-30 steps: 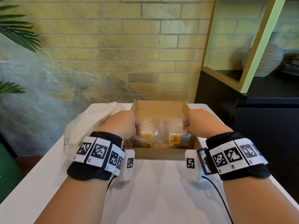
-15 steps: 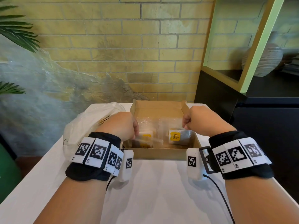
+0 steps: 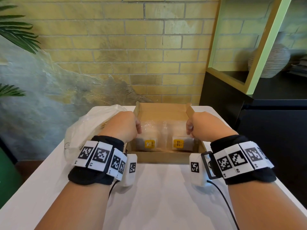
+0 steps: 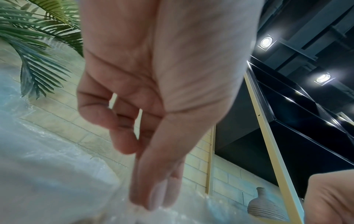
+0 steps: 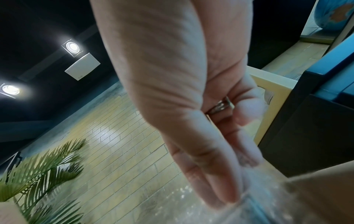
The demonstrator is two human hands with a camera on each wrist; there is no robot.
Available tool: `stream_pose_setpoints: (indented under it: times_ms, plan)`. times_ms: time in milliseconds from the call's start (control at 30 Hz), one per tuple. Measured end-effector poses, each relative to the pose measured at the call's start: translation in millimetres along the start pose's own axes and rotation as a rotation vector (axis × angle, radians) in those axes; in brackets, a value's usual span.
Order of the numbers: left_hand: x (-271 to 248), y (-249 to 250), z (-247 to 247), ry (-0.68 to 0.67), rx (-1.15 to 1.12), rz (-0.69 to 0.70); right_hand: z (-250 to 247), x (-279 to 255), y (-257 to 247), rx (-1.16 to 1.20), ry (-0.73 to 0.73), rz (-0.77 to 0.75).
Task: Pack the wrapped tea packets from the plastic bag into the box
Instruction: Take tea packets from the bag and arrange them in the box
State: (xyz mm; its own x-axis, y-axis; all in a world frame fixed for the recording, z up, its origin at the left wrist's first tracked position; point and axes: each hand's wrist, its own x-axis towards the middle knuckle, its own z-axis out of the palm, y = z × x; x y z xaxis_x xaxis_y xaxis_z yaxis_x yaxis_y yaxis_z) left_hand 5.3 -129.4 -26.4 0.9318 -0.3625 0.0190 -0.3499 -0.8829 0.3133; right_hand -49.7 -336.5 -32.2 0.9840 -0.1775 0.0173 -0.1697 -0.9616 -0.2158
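Observation:
An open cardboard box [image 3: 162, 157] stands at the far middle of the white table. Over it, a clear wrap [image 3: 163, 130] holds two tea packets with yellow labels [image 3: 149, 144] [image 3: 178, 144], labels facing me. My left hand [image 3: 137, 126] pinches the wrap's left top edge and my right hand [image 3: 189, 130] pinches its right top edge. The left wrist view shows thumb and finger of the left hand [image 4: 153, 203] closed on clear film. In the right wrist view, the right hand [image 5: 235, 195] pinches the wrap [image 5: 268, 204]. A crumpled plastic bag [image 3: 86, 128] lies left of the box.
The white table [image 3: 157, 196] reaches towards me in front of the box. A black cabinet [image 3: 265, 130] with a ribbed vase [image 3: 270, 62] stands to the right. A brick wall rises close behind the box, with palm leaves [image 3: 16, 34] at the far left.
Both hands have risen and moved forward over the box. The wrapped packets, lying low before, now hang more upright with both yellow labels facing me.

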Motion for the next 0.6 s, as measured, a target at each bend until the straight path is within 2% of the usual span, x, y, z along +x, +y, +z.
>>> stream_pose_setpoints:
  times_ms: [133, 233, 333, 400, 467, 600]
  plan:
    - [3, -1, 0, 0.040, 0.005, -0.009, 1, 1, 0, -0.035, 0.003, -0.025]
    - [5, -2, 1, 0.080, 0.001, -0.020, 0, 4, 1, -0.053, 0.062, -0.043]
    - [3, -1, -1, 0.175, -0.028, 0.027, -4, 4, -2, -0.022, 0.156, -0.079]
    - [0, 1, -3, 0.178, -0.068, 0.072, -7, 0, -7, 0.020, 0.140, -0.125]
    - [-4, 6, -5, 0.097, -0.090, 0.123, -7, -6, -13, 0.090, 0.031, -0.164]
    - [-8, 16, 3, -0.225, -0.043, 0.151, 0, -11, -21, 0.124, -0.289, -0.095]
